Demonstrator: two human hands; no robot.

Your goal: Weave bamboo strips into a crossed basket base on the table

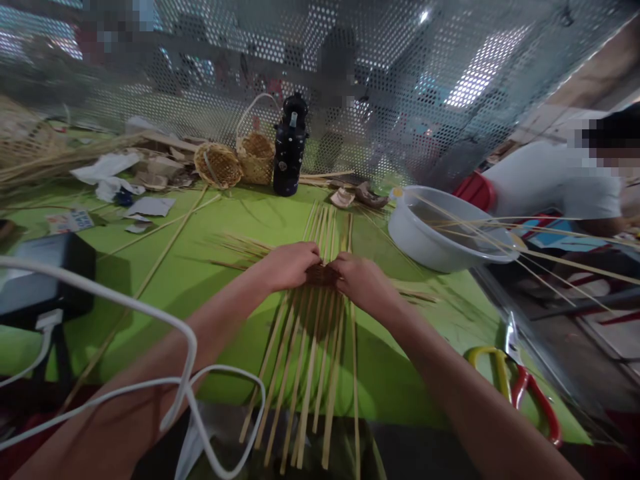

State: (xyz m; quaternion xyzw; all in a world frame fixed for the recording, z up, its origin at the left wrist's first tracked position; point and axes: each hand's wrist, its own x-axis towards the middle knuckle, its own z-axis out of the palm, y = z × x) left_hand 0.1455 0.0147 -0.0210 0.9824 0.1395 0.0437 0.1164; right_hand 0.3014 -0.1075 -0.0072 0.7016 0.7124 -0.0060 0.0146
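Note:
In the head view, a partly woven piece of bamboo strips [316, 277] lies on the green table, its long loose strips [305, 373] running toward me and past the table's front edge. More strip ends stick out to the far side and to both sides. My left hand [293, 265] pinches the weave at its left, fingertips curled down onto it. Close by on the right, my right hand [361, 280] has its fingers bent onto the same weave. Both hands partly cover the woven middle.
A white basin [425, 233] with strips across it stands right, beyond red-and-yellow-handled scissors [515, 380]. Small woven baskets [217, 165] and a dark bottle [290, 150] stand at the back. A black box [50, 273] and white cable [150, 313] are left. A person [545, 177] sits right.

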